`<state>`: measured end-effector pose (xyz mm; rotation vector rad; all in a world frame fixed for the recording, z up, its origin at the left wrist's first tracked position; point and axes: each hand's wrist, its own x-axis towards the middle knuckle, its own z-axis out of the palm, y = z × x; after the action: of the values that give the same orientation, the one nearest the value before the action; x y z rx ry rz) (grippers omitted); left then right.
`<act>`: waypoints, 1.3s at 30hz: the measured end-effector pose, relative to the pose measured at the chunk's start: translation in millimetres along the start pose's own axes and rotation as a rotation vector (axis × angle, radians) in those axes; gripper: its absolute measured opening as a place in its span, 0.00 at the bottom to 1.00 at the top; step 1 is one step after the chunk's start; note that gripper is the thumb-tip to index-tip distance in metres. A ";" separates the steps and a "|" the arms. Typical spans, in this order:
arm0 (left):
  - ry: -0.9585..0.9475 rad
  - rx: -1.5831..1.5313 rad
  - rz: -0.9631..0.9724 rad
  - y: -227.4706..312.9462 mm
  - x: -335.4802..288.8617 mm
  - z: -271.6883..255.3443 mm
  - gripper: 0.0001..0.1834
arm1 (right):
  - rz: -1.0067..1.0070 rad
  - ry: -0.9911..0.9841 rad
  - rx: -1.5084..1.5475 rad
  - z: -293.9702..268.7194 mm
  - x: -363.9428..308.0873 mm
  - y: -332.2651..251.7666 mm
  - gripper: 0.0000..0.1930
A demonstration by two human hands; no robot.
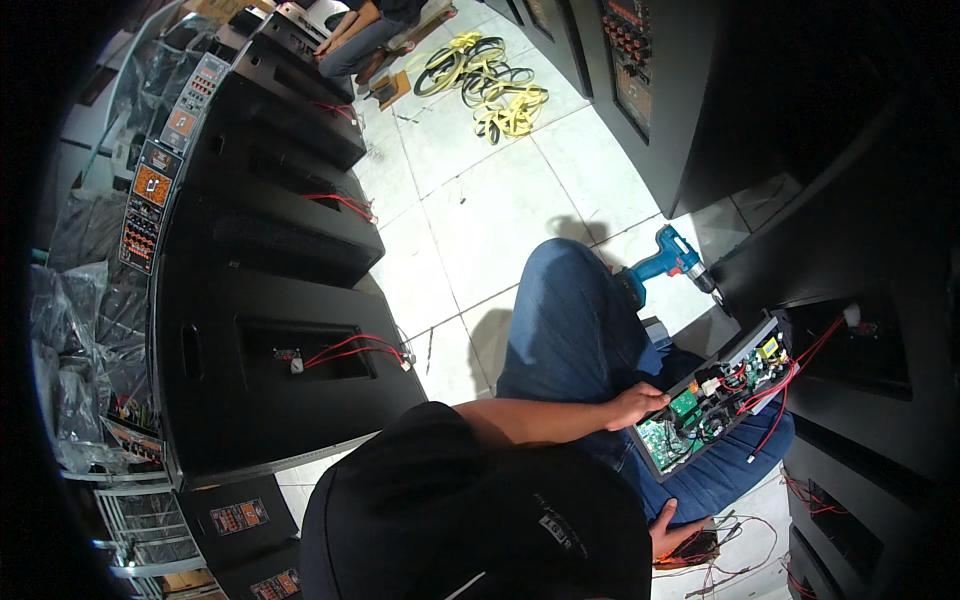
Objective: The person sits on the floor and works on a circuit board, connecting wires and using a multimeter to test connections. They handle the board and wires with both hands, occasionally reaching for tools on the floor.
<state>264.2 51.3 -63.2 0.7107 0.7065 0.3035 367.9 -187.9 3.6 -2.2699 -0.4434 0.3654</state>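
An open amplifier module (668, 440) with green circuit boards in a black frame rests tilted across my jeans-clad lap. My left hand (636, 405) grips its near upper edge, thumb on top. Red wires (790, 375) run from the module toward the recess of a black speaker cabinet (860, 350), and one loose red lead hangs over my leg. Lower down, my right hand (675, 530) has its thumb and fingers apart, beside a dark container-like thing (697, 550) on the floor among thin wires. Whether the fingertips touch that thing is hard to see.
A blue cordless drill (665, 262) lies beyond my knee. Black speaker cabinets (280, 360) with red wires in their recesses line the left side. A yellow and black strap or cable heap (485, 85) lies on the tiles (490, 200); another person (360, 45) sits at the far left.
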 end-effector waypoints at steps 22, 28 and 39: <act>0.078 -0.117 -0.238 -11.1 4.9 -14.4 0.24 | 0.037 -0.121 0.050 -33.7 17.3 17.2 0.33; 0.077 0.165 -0.197 6.5 -1.2 -5.0 0.28 | 0.031 -0.250 -0.107 -99.6 -2.4 207.1 0.16; 0.102 1.122 0.097 5.6 -4.7 -25.9 0.19 | -0.092 -0.505 -0.489 -153.2 72.4 231.7 0.20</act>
<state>243.0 65.8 -71.1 1.8046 0.9272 -0.0019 539.3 -403.5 -77.4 -2.6002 -0.9796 0.8686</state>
